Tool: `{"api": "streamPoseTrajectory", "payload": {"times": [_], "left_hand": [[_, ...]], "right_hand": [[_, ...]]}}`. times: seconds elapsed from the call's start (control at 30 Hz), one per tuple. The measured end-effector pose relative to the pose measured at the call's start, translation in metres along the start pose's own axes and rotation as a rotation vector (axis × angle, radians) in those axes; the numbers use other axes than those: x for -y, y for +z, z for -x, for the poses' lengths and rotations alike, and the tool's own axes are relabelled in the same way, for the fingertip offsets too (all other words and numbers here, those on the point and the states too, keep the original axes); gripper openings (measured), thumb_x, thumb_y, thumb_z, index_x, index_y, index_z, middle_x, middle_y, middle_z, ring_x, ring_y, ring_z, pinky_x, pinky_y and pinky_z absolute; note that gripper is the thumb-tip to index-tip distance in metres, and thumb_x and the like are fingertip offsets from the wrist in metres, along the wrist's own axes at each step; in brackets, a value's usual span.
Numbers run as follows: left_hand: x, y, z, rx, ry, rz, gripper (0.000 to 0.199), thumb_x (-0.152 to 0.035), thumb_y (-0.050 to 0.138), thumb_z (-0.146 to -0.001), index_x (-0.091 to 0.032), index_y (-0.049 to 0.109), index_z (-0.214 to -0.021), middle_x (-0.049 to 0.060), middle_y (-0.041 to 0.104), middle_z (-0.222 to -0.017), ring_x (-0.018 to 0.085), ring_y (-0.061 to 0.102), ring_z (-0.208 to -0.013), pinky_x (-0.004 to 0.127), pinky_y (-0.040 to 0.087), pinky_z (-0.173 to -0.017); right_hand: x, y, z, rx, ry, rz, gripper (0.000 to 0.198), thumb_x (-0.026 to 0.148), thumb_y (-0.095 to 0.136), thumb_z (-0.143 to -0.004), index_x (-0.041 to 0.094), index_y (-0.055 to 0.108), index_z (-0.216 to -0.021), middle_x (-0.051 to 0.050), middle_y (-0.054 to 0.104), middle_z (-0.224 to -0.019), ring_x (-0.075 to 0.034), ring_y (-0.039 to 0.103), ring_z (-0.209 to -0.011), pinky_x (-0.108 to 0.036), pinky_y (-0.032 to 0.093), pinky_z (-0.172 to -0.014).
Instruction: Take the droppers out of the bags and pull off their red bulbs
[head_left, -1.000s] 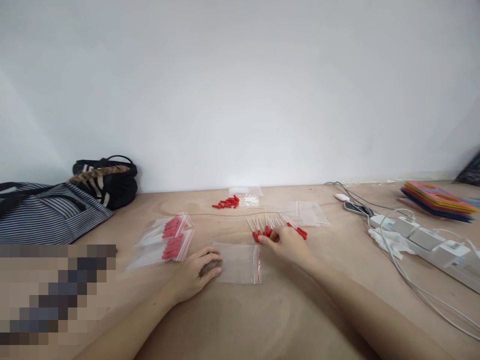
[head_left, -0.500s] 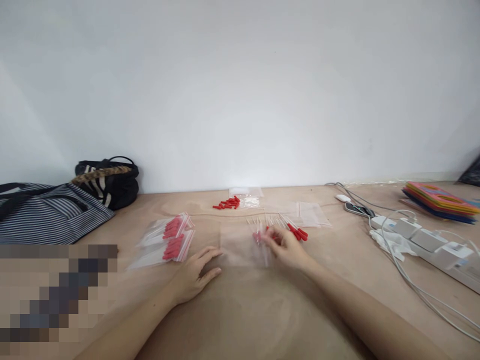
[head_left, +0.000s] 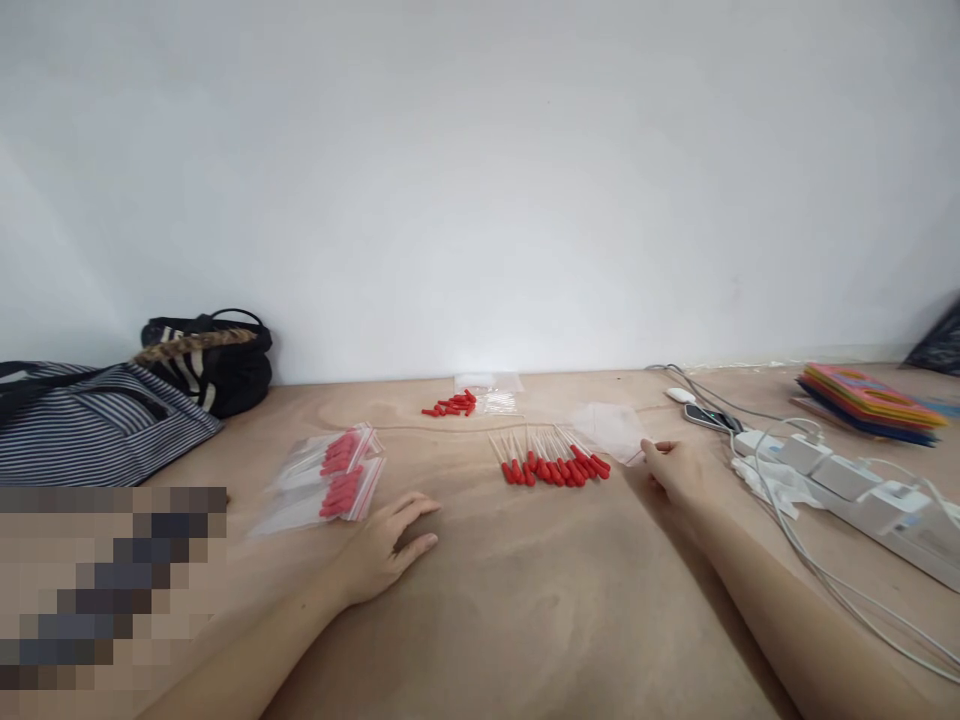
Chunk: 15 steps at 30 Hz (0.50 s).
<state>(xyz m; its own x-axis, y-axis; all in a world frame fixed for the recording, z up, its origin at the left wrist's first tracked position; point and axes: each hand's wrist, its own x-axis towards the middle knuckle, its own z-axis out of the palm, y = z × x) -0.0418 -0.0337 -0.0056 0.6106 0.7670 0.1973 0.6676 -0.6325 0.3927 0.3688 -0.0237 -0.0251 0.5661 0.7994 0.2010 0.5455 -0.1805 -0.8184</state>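
My left hand (head_left: 390, 545) rests on the table (head_left: 480, 610) with its fingers apart, holding nothing. To its left lie two clear zip bags (head_left: 281, 508) with red pieces (head_left: 341, 490) inside. My right hand (head_left: 670, 470) pinches the edge of a clear plastic zip bag (head_left: 607, 430) that lies to the right of the middle. Between my hands, a row of thin white sticks with red tips (head_left: 555, 470) lies on the table, red ends toward me.
Further back are loose red pieces (head_left: 454, 405) beside a clear packet of white sticks (head_left: 499, 402). On the right are a power strip with chargers (head_left: 851, 490), cables, a phone (head_left: 712, 418) and stacked coloured sheets (head_left: 870, 400). Bags (head_left: 112, 425) stand at the left.
My right hand has moved to the right with a clear zip bag, away from above the red-tipped sticks, which now show fully. My left hand has stayed nearly still.
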Motion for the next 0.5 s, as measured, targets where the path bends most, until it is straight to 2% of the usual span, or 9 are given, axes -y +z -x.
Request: {"api": "streamPoseTrajectory", "payload": {"times": [0.1,0.17,0.27,0.33,0.4,0.5], "left_hand": [[0.000,0.001,0.000,-0.045,0.036,-0.036,0.026,-0.032,0.044,-0.083,-0.022,0.054,-0.105,0.006,0.056,-0.111,0.019,0.053,-0.101,0.031,0.042,-0.088],[0.001,0.000,-0.002,-0.143,0.038,-0.103,0.023,-0.033,0.046,-0.082,-0.022,0.058,-0.098,0.005,0.057,-0.106,0.020,0.053,-0.099,0.032,0.042,-0.087],[0.004,-0.008,-0.003,-0.374,-0.033,-0.261,0.020,-0.034,0.046,-0.080,-0.021,0.061,-0.085,0.006,0.060,-0.097,0.022,0.053,-0.095,0.037,0.040,-0.087],[0.008,-0.016,-0.002,-0.464,-0.118,-0.371,0.020,-0.035,0.047,-0.079,-0.020,0.060,-0.078,0.007,0.061,-0.091,0.024,0.054,-0.092,0.038,0.040,-0.084],[0.012,-0.023,0.000,-0.436,-0.218,-0.481,0.021,-0.038,0.052,-0.075,-0.018,0.058,-0.075,0.009,0.060,-0.086,0.027,0.055,-0.088,0.038,0.042,-0.079],[0.015,-0.028,0.004,-0.291,-0.362,-0.656,0.026,-0.039,0.052,-0.073,-0.014,0.056,-0.080,0.012,0.057,-0.085,0.030,0.055,-0.083,0.038,0.044,-0.069]], "right_hand": [[0.005,0.005,0.005,-0.174,0.086,0.119,0.045,0.048,0.050,-0.066,0.014,0.047,-0.096,-0.015,0.057,-0.083,-0.028,0.057,-0.077,-0.036,0.039,-0.061],[0.014,0.013,0.012,-0.249,0.029,0.204,0.048,0.048,0.049,-0.068,0.015,0.043,-0.103,-0.015,0.053,-0.094,-0.027,0.055,-0.080,-0.035,0.038,-0.064],[0.028,0.026,0.029,-0.270,-0.212,0.279,0.040,0.044,0.043,-0.074,0.017,0.044,-0.102,-0.010,0.052,-0.094,-0.022,0.054,-0.076,-0.032,0.038,-0.064],[0.037,0.035,0.043,-0.255,-0.395,0.259,0.032,0.041,0.043,-0.076,0.018,0.046,-0.097,-0.008,0.051,-0.092,-0.020,0.053,-0.076,-0.030,0.038,-0.062],[0.044,0.042,0.058,-0.203,-0.581,0.223,0.023,0.037,0.043,-0.078,0.019,0.048,-0.091,-0.007,0.052,-0.088,-0.018,0.052,-0.073,-0.028,0.039,-0.061],[0.052,0.052,0.081,-0.049,-0.822,0.197,0.014,0.029,0.043,-0.080,0.019,0.050,-0.088,-0.007,0.053,-0.084,-0.016,0.053,-0.072,-0.026,0.039,-0.061]]}}
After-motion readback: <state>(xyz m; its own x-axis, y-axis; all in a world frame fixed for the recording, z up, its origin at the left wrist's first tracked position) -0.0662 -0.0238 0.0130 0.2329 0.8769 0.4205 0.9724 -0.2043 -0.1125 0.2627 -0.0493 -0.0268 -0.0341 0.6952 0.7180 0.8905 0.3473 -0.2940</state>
